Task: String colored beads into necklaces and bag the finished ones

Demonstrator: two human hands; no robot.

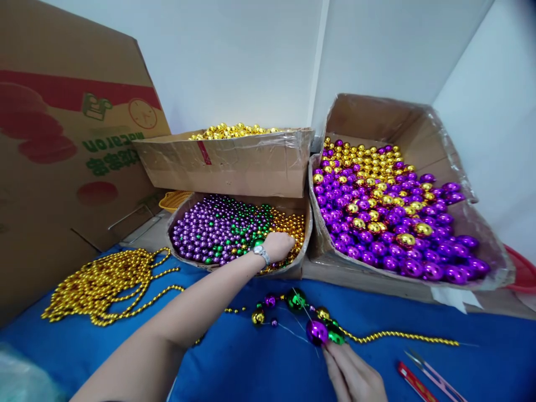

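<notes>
My left hand, with a watch at its wrist, is over the gold end of a low box of small beads. Its fingers curl down among the beads, so whatever they hold is hidden. In front of the box, my right hand pinches a bead string beside a large purple bead and a green bead. Along that string sit another big green bead, gold balls and small purple ones, with loose clear thread between them. A gold bead strand runs off to the right on the blue cloth.
A heap of gold bead strands lies at left. Behind stand a carton of gold beads and a large carton of purple and gold balls. Tweezer-like snips and a red cutter lie at lower right. A tall carton rises at left.
</notes>
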